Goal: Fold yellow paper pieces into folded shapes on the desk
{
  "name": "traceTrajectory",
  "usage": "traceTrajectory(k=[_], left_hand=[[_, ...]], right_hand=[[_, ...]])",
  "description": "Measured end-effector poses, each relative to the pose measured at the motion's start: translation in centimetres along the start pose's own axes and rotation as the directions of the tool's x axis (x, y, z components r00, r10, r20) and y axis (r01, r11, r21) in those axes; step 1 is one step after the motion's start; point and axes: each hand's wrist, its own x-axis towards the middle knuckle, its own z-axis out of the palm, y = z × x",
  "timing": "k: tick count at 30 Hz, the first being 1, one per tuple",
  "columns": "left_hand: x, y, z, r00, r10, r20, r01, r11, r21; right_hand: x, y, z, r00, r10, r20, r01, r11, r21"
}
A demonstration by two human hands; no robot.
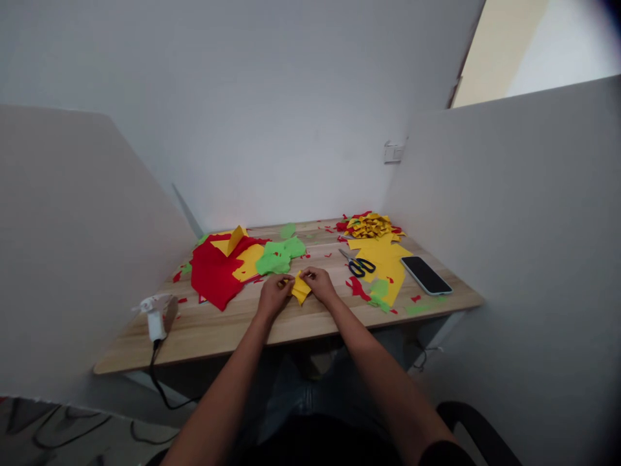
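A small folded piece of yellow paper or felt [301, 289] is held between my two hands, close to the table's front edge. My left hand [275, 296] pinches its left side with closed fingers. On the upper right of the piece, my right hand [317, 283] grips with thumb and fingers together. Just beyond my hands lie cut green sheets [279, 257]. To the left is a large red sheet [213, 275] with yellow sheets [250, 262] beside and partly over it. Scissors with dark handles [358, 264] rest to the right of my hands.
A white glue gun [156, 321] with a black cord stands at the table's left front. A phone [425, 275] lies at the right, beside yellow sheets [383, 259]. Folded yellow pieces [369, 226] are heaped at the back right. Partitions [524, 213] flank the wooden table [208, 333].
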Motion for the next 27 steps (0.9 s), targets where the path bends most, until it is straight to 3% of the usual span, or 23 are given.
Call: traceTrajectory(k=[12, 21, 27], left_hand=[[-0.44, 1.02, -0.34, 0.995, 0.097, 0.004, -0.097, 0.994, 0.059], [-0.37, 1.04, -0.28, 0.994, 0.103, 0.032, -0.107, 0.979, 0.176], [-0.46, 1.00, -0.23, 0.993, 0.114, 0.002, -0.113, 0.979, 0.170]], right_hand=[[-0.24, -0.72, -0.12, 0.988, -0.077, 0.136, 0.067, 0.995, 0.078], [-0.14, -0.43, 0.05, 0.984, -0.153, 0.089, 0.162, 0.981, -0.109], [-0.22, -0.62, -0.07, 0.983, -0.135, 0.124, 0.142, 0.988, -0.054]])
